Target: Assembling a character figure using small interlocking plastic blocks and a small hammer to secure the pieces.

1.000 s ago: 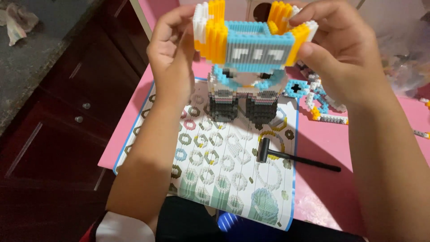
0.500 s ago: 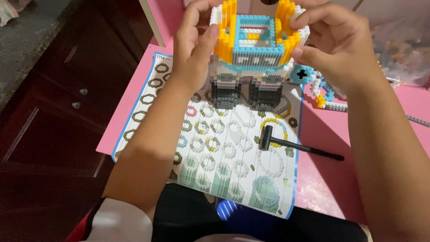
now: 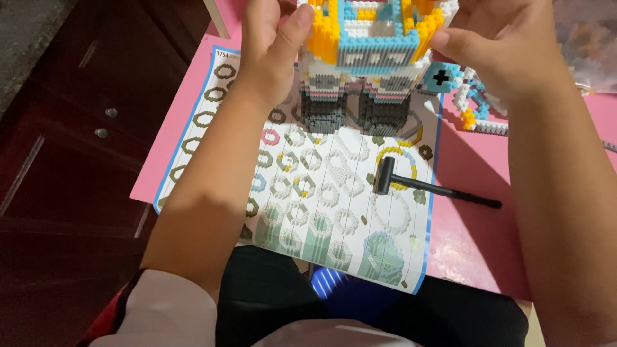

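Both hands grasp a studded block model [image 3: 376, 38] of tiny yellow, pale blue and white bricks: the left hand [image 3: 273, 48] presses its fingers against the model's yellow side, the right hand [image 3: 498, 45] grips the opposite side. The model is held just above a matching lower section [image 3: 357, 99] with grey and black bricks, which stands on the far end of a glossy instruction sheet [image 3: 308, 199]. A small black hammer [image 3: 427, 186] lies on that sheet's right edge, on the smooth pink table [image 3: 472, 238].
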